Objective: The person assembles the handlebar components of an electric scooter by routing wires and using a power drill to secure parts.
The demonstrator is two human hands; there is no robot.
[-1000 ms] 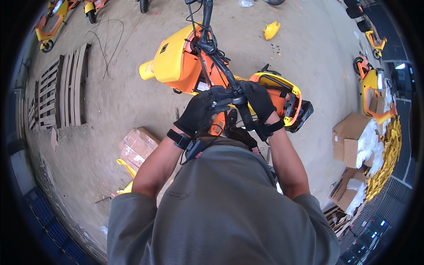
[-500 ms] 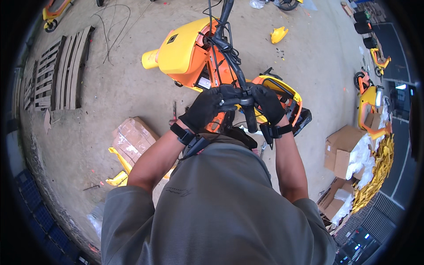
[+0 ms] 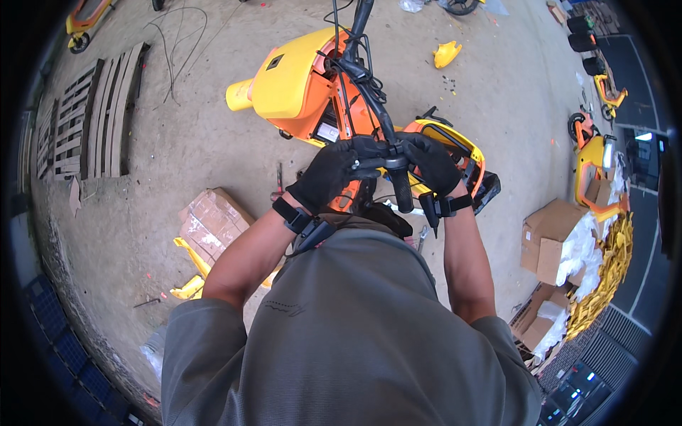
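- Handlebar [image 3: 381, 115], head view: black tube, running from the top edge at centre down to the frame's middle, where it ends in a ribbed black grip [image 3: 403, 193].
- Left hand [image 3: 323, 177], centre: gloved; fingers pinch a black fitting [image 3: 368, 148] beside the handlebar. A small pale spot shows at the fingertips; its nature cannot be told.
- Right hand [image 3: 433, 165], right of centre: gloved; fingers curl against the handlebar at the grip's upper end. The fingertips are partly hidden, so exact contact cannot be told.
- Handling, by judgement: the tube is probably rigid metal and fairly heavy with its attachments; the grip is likely rubbery and non-slip; the fitting is likely hard and light.
- Hold points, by judgement: take the handlebar by the grip or the bare tube above it. Avoid the thin black cables [image 3: 369, 69], upper centre; these appear flexible and could snag or be strained.
- Markings: a dark badge [image 3: 274, 63] sits on the yellow panel [image 3: 295, 85], upper centre-left; a pale label [image 3: 328, 133] lies inside the orange body [image 3: 362, 110]. Printing on both is too small to read. A dark mark on the grey shirt [image 3: 369, 334], lower centre, is likewise illegible.
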